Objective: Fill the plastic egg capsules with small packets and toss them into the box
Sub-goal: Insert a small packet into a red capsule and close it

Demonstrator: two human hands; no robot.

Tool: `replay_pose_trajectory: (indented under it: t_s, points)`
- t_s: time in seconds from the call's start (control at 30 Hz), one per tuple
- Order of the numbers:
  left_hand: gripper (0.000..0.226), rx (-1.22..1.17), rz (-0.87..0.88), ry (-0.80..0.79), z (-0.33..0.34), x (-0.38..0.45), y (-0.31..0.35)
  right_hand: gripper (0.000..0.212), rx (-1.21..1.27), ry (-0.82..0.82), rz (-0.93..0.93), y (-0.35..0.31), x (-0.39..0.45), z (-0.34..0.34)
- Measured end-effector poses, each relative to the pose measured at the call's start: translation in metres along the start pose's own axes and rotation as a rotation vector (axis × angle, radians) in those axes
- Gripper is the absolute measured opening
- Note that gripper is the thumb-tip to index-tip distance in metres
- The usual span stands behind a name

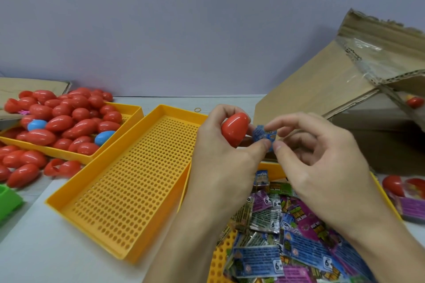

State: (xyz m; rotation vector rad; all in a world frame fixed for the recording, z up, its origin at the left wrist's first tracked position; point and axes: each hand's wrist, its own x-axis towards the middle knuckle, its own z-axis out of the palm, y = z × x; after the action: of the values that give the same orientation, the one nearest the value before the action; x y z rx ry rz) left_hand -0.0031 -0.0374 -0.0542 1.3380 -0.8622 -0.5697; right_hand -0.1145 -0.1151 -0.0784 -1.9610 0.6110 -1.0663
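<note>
My left hand [220,158] grips a red egg capsule [234,128] between fingers and thumb, held up above the table. My right hand [322,163] pinches a small folded blue packet [264,135] right at the capsule's side, and my left thumb touches the packet too. Below my hands lies a yellow tray [218,259] heaped with several coloured packets [271,225]. A cardboard box [322,89] stands open at the right, with one red capsule [415,101] visible inside.
An empty perforated yellow tray [128,181] lies in the middle. Left of it, another yellow tray [128,110] holds several red capsules [69,119] and two blue ones [104,137]; more lie loose on the table. A green object [8,200] sits at the left edge.
</note>
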Motion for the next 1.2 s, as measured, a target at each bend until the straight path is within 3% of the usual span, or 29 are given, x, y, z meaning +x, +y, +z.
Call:
replay_pose_trajectory:
  t_s: [0.23,0.43,0.63,0.8,0.93,1.2]
  points:
    - [0.031,0.019,0.027,0.014,-0.0005,-0.0001,-0.002,0.005,-0.039,0.005,0.047,-0.0056,-0.0007,-0.0018]
    - [0.027,-0.013,0.002,0.077,-0.0008,0.0014,-0.0053,0.008,-0.124,-0.007,0.015,-0.0081,-0.0007,-0.0001]
    - [0.018,0.0,-0.019,0.115,-0.0011,0.0,-0.0045,0.021,0.069,0.07,0.122,-0.0056,0.0007,-0.0041]
    - [0.02,-0.003,-0.016,0.089,-0.0008,-0.0008,-0.0035,0.021,0.215,0.004,0.19,-0.0031,0.0024,-0.0038]
    - [0.02,-0.083,-0.029,0.092,-0.0007,-0.0001,-0.002,0.022,0.2,-0.004,0.181,-0.0018,0.0024,-0.0038]
    - [0.023,0.025,-0.018,0.083,-0.0008,-0.0009,-0.0017,0.022,0.319,0.028,0.249,0.0009,0.0038,-0.0031]
